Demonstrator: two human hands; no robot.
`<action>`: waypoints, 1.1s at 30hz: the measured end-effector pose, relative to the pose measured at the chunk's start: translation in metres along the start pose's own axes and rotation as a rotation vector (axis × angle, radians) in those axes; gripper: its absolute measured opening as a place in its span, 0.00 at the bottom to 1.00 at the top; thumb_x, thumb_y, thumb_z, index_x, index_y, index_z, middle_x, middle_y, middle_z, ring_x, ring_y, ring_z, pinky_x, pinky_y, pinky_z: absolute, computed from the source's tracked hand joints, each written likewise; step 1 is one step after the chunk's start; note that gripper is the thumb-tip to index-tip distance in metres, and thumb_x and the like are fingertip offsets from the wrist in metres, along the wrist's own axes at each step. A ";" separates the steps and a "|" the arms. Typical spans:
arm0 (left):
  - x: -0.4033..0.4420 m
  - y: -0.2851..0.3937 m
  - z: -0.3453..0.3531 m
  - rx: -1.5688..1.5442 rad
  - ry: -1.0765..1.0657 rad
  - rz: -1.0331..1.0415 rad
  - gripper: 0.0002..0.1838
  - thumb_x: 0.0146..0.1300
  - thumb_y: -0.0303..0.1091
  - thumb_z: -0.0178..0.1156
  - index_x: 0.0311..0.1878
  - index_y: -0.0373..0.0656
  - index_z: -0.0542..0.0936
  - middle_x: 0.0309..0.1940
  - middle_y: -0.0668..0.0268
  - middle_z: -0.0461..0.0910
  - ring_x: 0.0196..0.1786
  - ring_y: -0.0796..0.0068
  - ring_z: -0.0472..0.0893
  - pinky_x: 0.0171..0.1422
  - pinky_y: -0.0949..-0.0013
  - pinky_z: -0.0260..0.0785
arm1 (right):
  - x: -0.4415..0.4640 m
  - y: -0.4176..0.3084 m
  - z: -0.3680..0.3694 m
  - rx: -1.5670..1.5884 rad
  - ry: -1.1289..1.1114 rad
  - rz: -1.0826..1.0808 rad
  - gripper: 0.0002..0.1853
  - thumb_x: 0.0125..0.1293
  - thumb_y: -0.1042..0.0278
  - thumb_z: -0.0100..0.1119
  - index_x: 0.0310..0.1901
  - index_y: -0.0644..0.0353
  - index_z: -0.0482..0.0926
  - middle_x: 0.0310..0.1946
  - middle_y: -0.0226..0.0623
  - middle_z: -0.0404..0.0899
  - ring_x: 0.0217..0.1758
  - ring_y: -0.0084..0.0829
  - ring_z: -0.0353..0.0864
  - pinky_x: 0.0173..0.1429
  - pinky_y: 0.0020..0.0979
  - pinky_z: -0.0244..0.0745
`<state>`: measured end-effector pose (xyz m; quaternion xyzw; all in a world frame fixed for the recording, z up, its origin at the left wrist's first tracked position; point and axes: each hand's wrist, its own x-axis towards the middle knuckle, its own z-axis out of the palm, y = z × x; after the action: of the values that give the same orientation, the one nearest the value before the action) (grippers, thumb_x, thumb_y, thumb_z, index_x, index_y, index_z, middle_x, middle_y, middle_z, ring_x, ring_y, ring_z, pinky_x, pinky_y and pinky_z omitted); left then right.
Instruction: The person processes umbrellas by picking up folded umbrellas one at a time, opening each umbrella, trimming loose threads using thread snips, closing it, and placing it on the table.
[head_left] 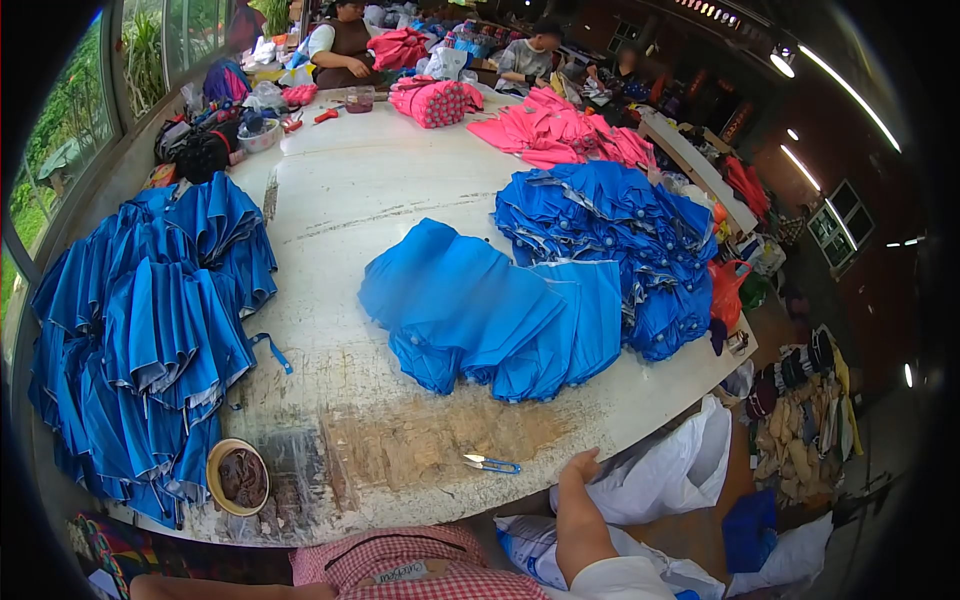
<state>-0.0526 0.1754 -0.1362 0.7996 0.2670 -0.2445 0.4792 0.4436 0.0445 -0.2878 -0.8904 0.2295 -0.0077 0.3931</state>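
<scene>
1. Blue, thin-looking pleated fabric panels in a fanned stack (470,310) lie around the middle of the white, worn-surfaced worktop (330,170), well apart from the hands. Their right side lies against a crumpled blue fabric heap with pale edges (600,215).

2. Bare and empty as far as can be seen, the right hand (580,466) is at the near edge of the worktop, just beside a crumpled white plastic sack (675,465). Whether its fingers are spread or curled, or touch the sack, I cannot tell.

3. Only part of the left forearm (230,592) shows, low in the view; the left hand is out of sight, so its state cannot be told.

4. Small metal thread snips with blue handles (492,464) lie on the bare, scuffed patch, handles towards the right hand. They look light and stiff, with points to keep clear of; the handles are the place to grip.

5. As I judge it, the fanned stack is light, soft and rather slippery, likely to slide apart if pulled by one layer. Both hands under it, or a pinch through all layers at a gathered edge, should serve best.

6. Further left, a large draped blue fabric pile (165,320) stands beside a round cream bowl with dark contents (213,478).
</scene>
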 end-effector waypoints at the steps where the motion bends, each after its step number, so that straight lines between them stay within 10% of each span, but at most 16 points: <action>1: 0.001 0.000 0.000 0.001 0.002 0.000 0.10 0.44 0.43 0.58 0.22 0.46 0.76 0.24 0.60 0.78 0.32 0.55 0.78 0.37 0.47 0.64 | 0.003 0.002 0.002 0.001 0.002 -0.006 0.34 0.65 0.45 0.44 0.49 0.79 0.66 0.42 0.68 0.73 0.46 0.60 0.75 0.51 0.49 0.70; 33: -0.006 -0.004 0.006 0.003 -0.026 -0.002 0.11 0.42 0.43 0.58 0.19 0.45 0.75 0.21 0.58 0.77 0.28 0.52 0.77 0.34 0.47 0.65 | 0.000 0.000 -0.001 -0.016 -0.009 0.025 0.33 0.65 0.44 0.43 0.48 0.77 0.67 0.43 0.64 0.74 0.46 0.59 0.75 0.50 0.51 0.71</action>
<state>-0.0605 0.1702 -0.1380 0.7969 0.2610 -0.2556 0.4811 0.4434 0.0439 -0.2866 -0.8905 0.2390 0.0031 0.3872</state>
